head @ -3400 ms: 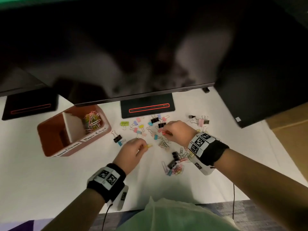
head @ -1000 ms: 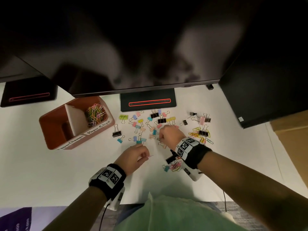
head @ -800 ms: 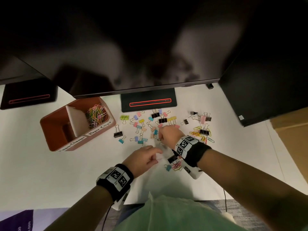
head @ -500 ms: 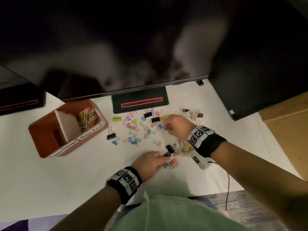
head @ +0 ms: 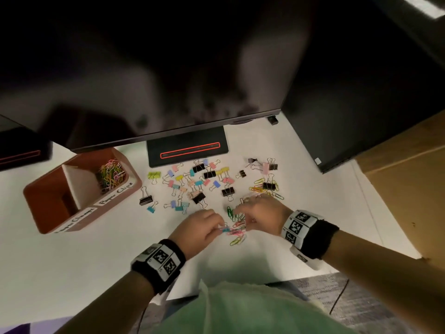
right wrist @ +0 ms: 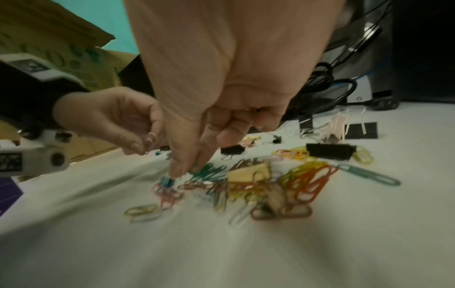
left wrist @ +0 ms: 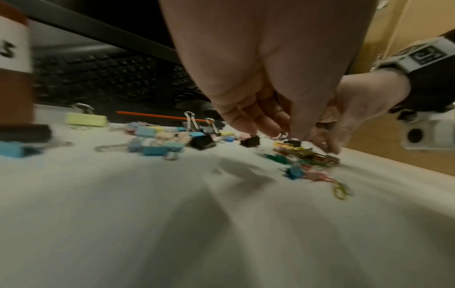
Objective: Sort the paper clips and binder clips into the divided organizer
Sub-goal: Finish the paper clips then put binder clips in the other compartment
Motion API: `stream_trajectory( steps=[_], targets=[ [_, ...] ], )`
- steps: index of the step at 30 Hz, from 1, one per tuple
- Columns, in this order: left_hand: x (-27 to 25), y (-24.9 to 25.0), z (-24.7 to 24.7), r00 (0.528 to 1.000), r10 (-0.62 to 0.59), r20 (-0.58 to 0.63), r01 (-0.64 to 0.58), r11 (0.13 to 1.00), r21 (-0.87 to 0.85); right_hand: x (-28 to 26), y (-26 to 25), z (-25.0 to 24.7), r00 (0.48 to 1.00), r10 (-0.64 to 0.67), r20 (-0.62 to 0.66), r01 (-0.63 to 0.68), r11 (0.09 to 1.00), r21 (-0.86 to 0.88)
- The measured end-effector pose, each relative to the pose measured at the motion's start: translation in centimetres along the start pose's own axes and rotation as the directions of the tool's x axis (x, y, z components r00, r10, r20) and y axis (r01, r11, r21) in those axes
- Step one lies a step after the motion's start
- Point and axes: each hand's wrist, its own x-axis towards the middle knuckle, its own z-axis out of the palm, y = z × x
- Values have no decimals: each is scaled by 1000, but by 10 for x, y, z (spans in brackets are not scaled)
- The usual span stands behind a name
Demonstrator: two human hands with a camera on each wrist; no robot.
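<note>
1. White table (head: 72, 249) fills the scene beneath dark monitors (head: 168, 68), and all places below are given from the brown two-compartment organizer box (head: 48, 227) standing on it.
2. Its paper-clip compartment, the one farther from the person, already holds a tangle of coloured wire paper clips (head: 109, 173); the nearer compartment looks empty, though its floor is in shadow.
3. Pastel and black binder clips (head: 199, 182) lie scattered just beyond the organizer's monitor-side end, none yet sorted.
4. Further from the organizer, near the person, lies a loose heap of coloured paper clips (right wrist: 258, 185) with a yellow binder clip (right wrist: 248, 172) caught in it.
5. Left hand (head: 201, 229) has its grip pinching a pale paper clip (right wrist: 150, 141) above that heap.
6. Right hand (head: 261, 214) reaches its fingertips (right wrist: 179, 169) pressed together into the heap; I cannot tell whether anything is caught.
7. Judged step: gathering paper clips. Next comes carrying them to the far compartment, without dragging the yellow binder clip along.
</note>
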Motion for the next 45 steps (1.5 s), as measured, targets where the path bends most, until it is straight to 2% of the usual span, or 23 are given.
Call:
stream_trajectory(
  steps=[3, 5, 8, 11, 16, 22, 27, 32, 34, 37, 40, 43, 45],
  targets=[
    [8, 21, 21, 996, -34, 79, 34, 999, -3, 2, -2, 13, 999, 40, -6, -40, 994, -106],
    [12, 30, 34, 991, -97, 96, 98, 995, 4, 4, -1, 18, 997, 74, -19, -76, 987, -139],
    [16, 33, 43, 977, -210, 43, 209, 977, 42, 7, 0, 18, 993, 101, -63, -108, 989, -104],
    [17, 26, 42, 967, -253, -44, 254, 967, 22, 10, 0, 16, 989, 109, -97, -118, 988, -95],
    [10, 5, 36, 965, -220, -143, 225, 974, 18, 20, -1, 13, 994, 81, -74, -91, 986, -138],
    [2, -9, 31, 967, -222, -122, 231, 971, 65, 27, -3, 10, 999, 20, -38, -27, 980, -199],
    [0, -15, 30, 961, -267, -73, 271, 961, 50, 34, -10, 10, 999, 41, -35, -48, 971, -235],
    [-5, -21, 24, 967, -253, -24, 254, 965, 59, 43, -19, 14, 999, 36, -21, -40, 969, -242],
    [-11, -25, 16, 966, -256, -36, 256, 967, 11, 47, -22, 14, 999, 51, -14, -53, 973, -226],
    [-27, -30, -8, 959, -256, -125, 243, 964, -109, 52, -34, 3, 998, 65, -10, -66, 986, -154],
    [-49, -39, -48, 925, -290, -244, 245, 949, -197, 61, -60, -18, 998, 27, -51, -30, 998, -50],
    [-72, -55, -96, 857, -322, -402, 256, 944, -209, 80, -98, -44, 988, -32, -151, 36, 999, 23],
    [-84, -75, -124, 803, -384, -456, 319, 923, -215, 102, -125, -60, 974, -65, -216, 80, 995, 62]
  ],
)
